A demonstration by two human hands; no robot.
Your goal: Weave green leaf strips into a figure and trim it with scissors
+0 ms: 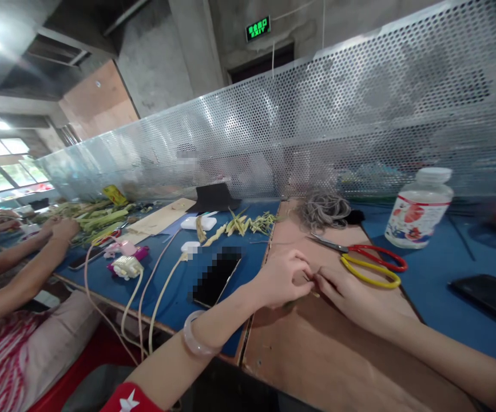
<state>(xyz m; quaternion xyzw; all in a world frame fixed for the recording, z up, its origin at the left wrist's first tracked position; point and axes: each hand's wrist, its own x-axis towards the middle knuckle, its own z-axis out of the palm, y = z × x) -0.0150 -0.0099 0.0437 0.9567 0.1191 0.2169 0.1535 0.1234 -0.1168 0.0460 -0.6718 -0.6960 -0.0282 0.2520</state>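
Note:
My left hand [284, 278], with a pale bangle [196, 337] on its wrist, is closed over the brown board [308, 355]. Its fingertips meet those of my right hand [337, 289], also closed. Something small and thin shows between and below the fingers, too small to name. Just behind my right hand lie scissors [370, 266] with one red and one yellow handle. Beyond them a tangle of grey cord [322, 210] rests on the board. A black phone [217, 277] lies left of my left hand.
A white bottle [419, 209] and another dark phone [488, 294] are at the right. Green braided strips [248, 223], cables [162, 297] and clips [127, 266] lie leftward. A co-worker's hands [61, 229] are at far left. A perforated metal screen [239, 131] runs behind the table.

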